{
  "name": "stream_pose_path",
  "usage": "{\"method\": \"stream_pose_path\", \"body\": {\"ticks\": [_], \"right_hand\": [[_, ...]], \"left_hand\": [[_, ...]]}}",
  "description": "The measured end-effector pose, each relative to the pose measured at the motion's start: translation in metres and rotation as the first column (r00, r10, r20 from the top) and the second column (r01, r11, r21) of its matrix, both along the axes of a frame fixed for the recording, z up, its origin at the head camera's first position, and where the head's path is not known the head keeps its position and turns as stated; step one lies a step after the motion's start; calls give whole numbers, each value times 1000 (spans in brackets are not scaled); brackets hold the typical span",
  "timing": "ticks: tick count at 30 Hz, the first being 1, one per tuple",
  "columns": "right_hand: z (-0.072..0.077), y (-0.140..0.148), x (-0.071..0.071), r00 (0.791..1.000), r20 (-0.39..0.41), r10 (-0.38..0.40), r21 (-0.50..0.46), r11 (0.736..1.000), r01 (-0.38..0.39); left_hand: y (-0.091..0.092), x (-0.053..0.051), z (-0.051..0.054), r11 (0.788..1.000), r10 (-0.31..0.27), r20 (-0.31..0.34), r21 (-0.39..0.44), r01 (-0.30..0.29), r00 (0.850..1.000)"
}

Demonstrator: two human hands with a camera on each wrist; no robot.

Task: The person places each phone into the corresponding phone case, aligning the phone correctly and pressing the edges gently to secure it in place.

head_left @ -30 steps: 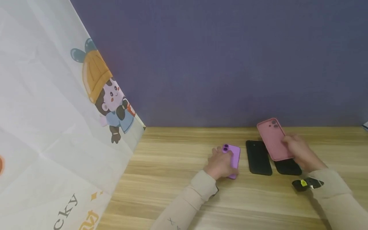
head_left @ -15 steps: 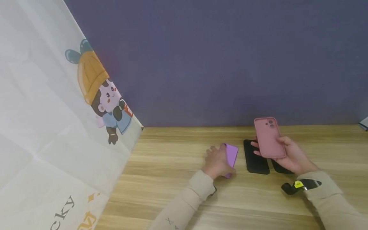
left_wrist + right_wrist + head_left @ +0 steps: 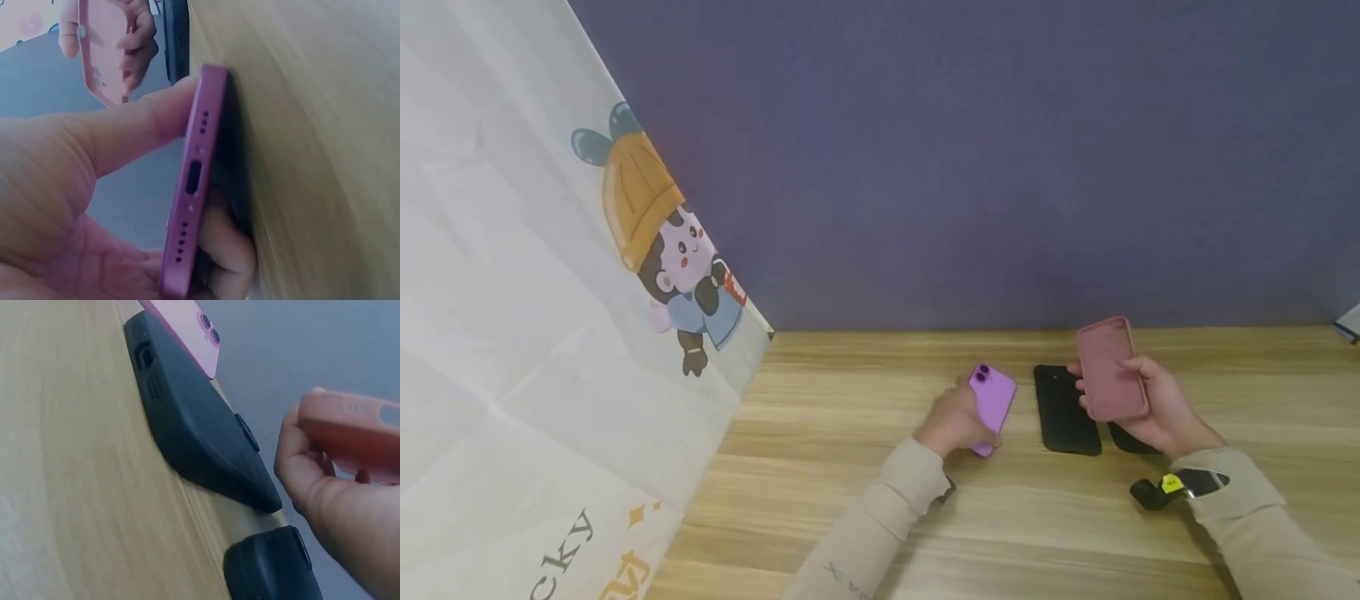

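My left hand (image 3: 951, 423) grips a purple phone (image 3: 995, 398) by its sides on the table. In the left wrist view the phone's bottom edge (image 3: 195, 178) faces the camera, tilted, with fingers curled beneath it and the thumb along the opposite side. My right hand (image 3: 1167, 408) holds a pink phone case (image 3: 1108, 375) above the table, thumb over its edge and fingers behind. Below that hand lie a phone in a black case (image 3: 1067, 414) and a second black-cased one (image 3: 1131, 439), partly covered by the hand. Both show their charging-end shape in the right wrist view.
The wood-grain table (image 3: 850, 467) meets a dark blue upright panel (image 3: 970, 167) at the back. On the left hangs a white sheet (image 3: 512, 333) printed with a cartoon figure. A small pale object (image 3: 1349, 323) stands at the far right edge.
The left hand's fingers have closed round the purple phone and shifted it slightly left. The right hand has turned palm up under the pink case, drawn it left and tilted it.
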State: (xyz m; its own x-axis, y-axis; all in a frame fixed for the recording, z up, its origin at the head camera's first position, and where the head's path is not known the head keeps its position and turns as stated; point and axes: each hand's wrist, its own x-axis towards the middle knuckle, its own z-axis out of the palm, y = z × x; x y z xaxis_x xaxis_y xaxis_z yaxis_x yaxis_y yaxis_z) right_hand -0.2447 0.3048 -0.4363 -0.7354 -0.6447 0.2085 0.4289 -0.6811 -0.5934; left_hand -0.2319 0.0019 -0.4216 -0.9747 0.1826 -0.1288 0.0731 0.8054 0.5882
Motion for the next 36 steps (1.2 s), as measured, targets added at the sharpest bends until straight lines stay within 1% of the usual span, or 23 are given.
{"method": "stream_pose_path", "body": {"ticks": [3, 6, 11, 13, 14, 15, 17, 19, 21, 22, 24, 25, 27, 29, 30, 33, 35, 36], "right_hand": [[1, 1, 1, 999, -23, -47, 51, 998, 49], [2, 0, 2, 993, -44, -113, 119, 986, 118], [6, -3, 3, 982, -62, -176, 241, 953, 186], [8, -3, 4, 979, -64, -192, 296, 934, 202], [9, -3, 4, 980, -64, -190, 312, 929, 201], [10, -4, 4, 980, -66, -186, 337, 921, 197], [11, -4, 3, 983, -66, -170, 376, 909, 182], [11, -4, 2, 988, -66, -140, 399, 904, 155], [11, -4, 2, 990, -72, -118, 429, 893, 137], [11, -4, 2, 991, -71, -112, 439, 889, 132], [11, -5, 1, 992, -75, -101, 454, 882, 124], [11, -5, 1, 993, -79, -93, 458, 881, 119], [11, -5, 0, 993, -87, -76, 455, 884, 107], [11, -4, -1, 993, -107, -45, 427, 900, 87], [10, -4, -1, 992, -119, -29, 414, 907, 76], [8, -4, -2, 989, -144, 13, 338, 940, 37], [6, -3, -3, 989, -145, 39, 271, 963, 2], [4, -3, -4, 989, -137, 49, 233, 972, -16]], "left_hand": [[-2, -2, -1, 1000, 4, 9, 9, -4, 1000], [-4, -5, -2, 1000, 17, 11, 26, -18, 1000], [-10, -11, -3, 999, 19, 7, 48, -19, 1000], [-14, -13, -4, 997, 5, 10, 81, -5, 1000], [-16, -14, -5, 995, -1, 14, 101, 0, 1000], [-18, -16, -6, 991, -8, 20, 134, 5, 1000], [-22, -18, -8, 975, -18, 60, 222, 4, 998], [-26, -20, -10, 949, -25, 113, 316, -12, 993], [-30, -22, -12, 910, -32, 185, 412, -48, 982], [-31, -23, -13, 892, -32, 220, 446, -72, 975], [-33, -25, -14, 860, -40, 271, 499, -105, 962], [-34, -26, -14, 849, -47, 287, 516, -114, 957], [-35, -27, -15, 831, -59, 317, 541, -129, 947], [-36, -29, -15, 816, -73, 342, 560, -142, 937], [-36, -30, -16, 812, -79, 352, 565, -144, 933], [-36, -32, -17, 803, -87, 371, 575, -156, 924], [-36, -33, -17, 800, -87, 377, 578, -161, 922], [-36, -34, -18, 801, -87, 376, 577, -160, 922]]}}
